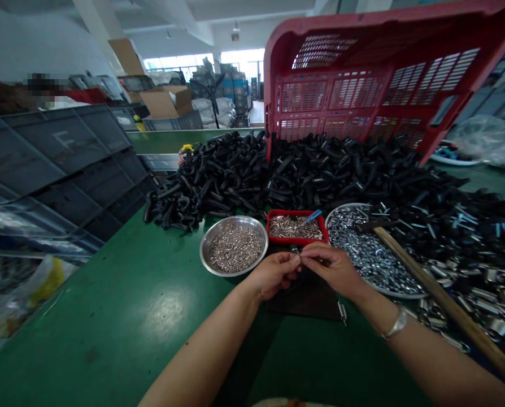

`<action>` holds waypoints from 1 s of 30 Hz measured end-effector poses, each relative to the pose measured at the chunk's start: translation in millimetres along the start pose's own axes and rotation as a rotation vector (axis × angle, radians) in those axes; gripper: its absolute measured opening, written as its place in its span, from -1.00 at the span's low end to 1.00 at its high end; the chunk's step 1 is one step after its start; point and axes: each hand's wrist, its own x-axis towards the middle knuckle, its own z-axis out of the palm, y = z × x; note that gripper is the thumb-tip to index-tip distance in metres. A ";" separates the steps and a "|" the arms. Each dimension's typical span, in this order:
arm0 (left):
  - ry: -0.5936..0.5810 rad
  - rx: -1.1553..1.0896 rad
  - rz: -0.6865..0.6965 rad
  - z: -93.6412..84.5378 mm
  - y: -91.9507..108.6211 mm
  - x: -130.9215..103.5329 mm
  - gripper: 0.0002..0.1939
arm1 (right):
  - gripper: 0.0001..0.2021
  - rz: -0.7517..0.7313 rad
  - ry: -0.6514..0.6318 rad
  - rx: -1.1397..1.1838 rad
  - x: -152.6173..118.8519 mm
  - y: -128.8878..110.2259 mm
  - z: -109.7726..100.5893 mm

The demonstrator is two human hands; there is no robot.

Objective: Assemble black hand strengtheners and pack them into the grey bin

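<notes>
My left hand [278,274] and my right hand [331,267] meet fingertip to fingertip above a dark mat [305,299]. Both are closed in a pinch, and what lies between the fingers is too small to make out. Just beyond them is a red tray [273,239] of small metal pins with a blue-handled tool [314,215] on top. A steel bowl [205,261] full of small metal pieces stands left of my hands. To the right, a round tray [405,295] holds many shiny metal parts. A spring [342,312] lies at the mat's right edge.
Black curved parts [231,175] are heaped across the back, below a tipped red crate [273,79]. A wooden-handled hammer [430,288] rests over the round tray. Loose springs [485,299] cover the right side. Grey crates [61,147] are stacked at the left; a person [44,90] is behind them.
</notes>
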 end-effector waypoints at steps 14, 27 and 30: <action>0.229 0.126 0.200 -12.5 17.6 -9.8 -0.72 | -0.87 0.039 0.003 -0.200 -1.7 -3.6 8.6; 0.919 1.358 0.207 -66.1 37.2 -26.3 -0.85 | -0.85 0.087 -0.186 -0.702 -14.0 13.8 6.5; 0.816 1.349 0.269 -51.0 33.2 -25.2 -0.82 | -0.84 0.073 -0.160 -0.659 -13.6 14.9 6.1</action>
